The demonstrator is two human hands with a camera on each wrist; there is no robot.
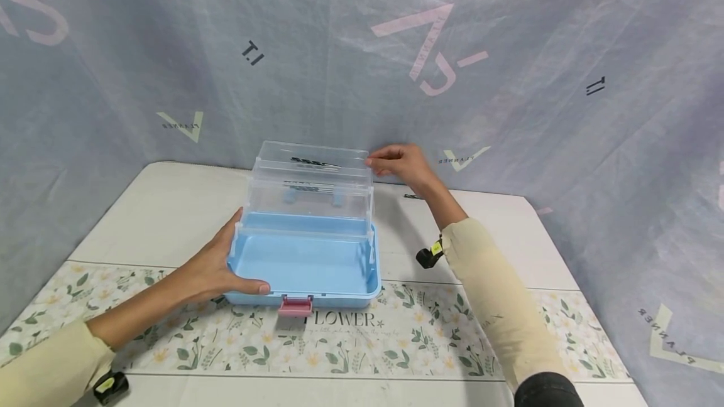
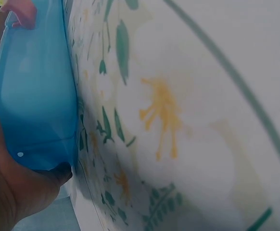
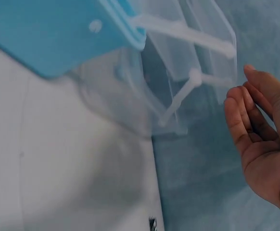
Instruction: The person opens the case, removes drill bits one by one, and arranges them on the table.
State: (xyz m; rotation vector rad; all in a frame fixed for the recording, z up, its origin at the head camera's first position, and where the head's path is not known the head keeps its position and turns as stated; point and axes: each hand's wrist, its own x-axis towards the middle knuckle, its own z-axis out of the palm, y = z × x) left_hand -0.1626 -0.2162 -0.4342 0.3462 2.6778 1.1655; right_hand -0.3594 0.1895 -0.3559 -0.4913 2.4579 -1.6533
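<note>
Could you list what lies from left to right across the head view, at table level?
Left hand → pink latch on the blue box → right hand, its fingers by the clear trays → black clip at the right sleeve.

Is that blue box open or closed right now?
Open: the blue box shows its bare inside, its clear trays are swung up and back, and the pink latch hangs free.
</note>
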